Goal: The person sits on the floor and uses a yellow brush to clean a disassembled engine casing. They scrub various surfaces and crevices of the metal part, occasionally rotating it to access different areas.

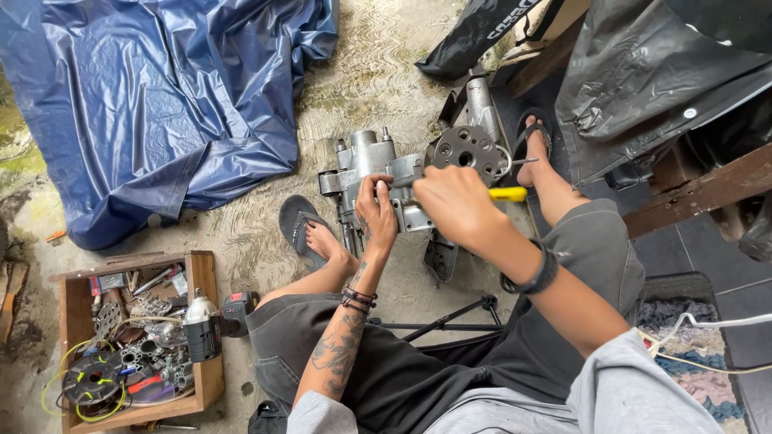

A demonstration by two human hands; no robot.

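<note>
blue tarp point(161, 96) crumpled on the concrete floor, upper left. black plastic sheet point(651, 72) draped at upper right. wooden box point(205, 321) of mixed metal parts at lower left, cordless drill point(213, 325) resting on its right edge. grey metal engine casing point(378, 181) on the ground between the sandalled feet. left hand point(376, 215) fingers curled, gripping the casing. right hand point(454, 205) closed around a yellow-handled screwdriver point(508, 194) at the casing's right side.

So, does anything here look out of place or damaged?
Nothing looks broken. The blue tarp lies crumpled on the ground, and the wooden box is a jumble of parts. Both hands, left and right, rest on the grey metal engine part.
</note>
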